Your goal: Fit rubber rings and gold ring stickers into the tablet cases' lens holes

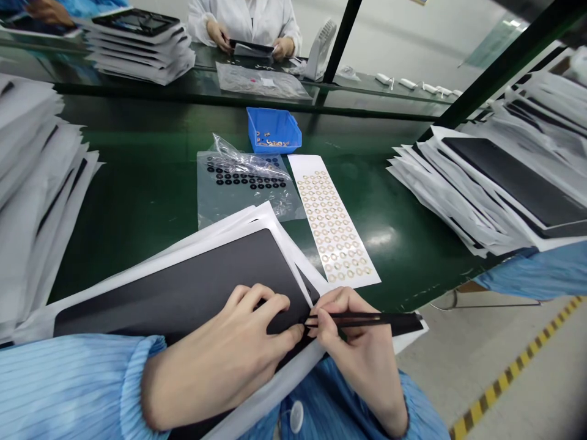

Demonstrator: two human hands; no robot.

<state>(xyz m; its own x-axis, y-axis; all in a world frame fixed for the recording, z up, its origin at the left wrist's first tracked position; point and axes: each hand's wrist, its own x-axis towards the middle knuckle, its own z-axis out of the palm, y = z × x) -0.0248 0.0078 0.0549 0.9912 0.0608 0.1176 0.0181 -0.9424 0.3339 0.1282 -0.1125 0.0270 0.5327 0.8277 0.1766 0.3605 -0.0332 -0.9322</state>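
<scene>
A flat black panel [183, 281] with rounded corners lies on white sheets in front of me, tilted across the table edge. My left hand [229, 348] presses on it with bent fingers, its thumb tip at the panel's right edge. Black tweezers [362, 319] are pinched in my right hand [353, 336]. Their tips meet the panel's edge beside my left thumb; whether they hold something small there, I cannot tell. Beyond the panel are a white sheet of ring-shaped stickers [334, 226] and a clear plastic bag [247, 183] over rows of black rings.
A blue bin [274, 131] holds small golden pieces. Stacks of wrapped panels stand at left [41, 201] and right [486, 183]. Across a glass shelf [367, 101], a person in white [250, 24] handles a dark panel. Another person's blue sleeve [92, 6] shows top left.
</scene>
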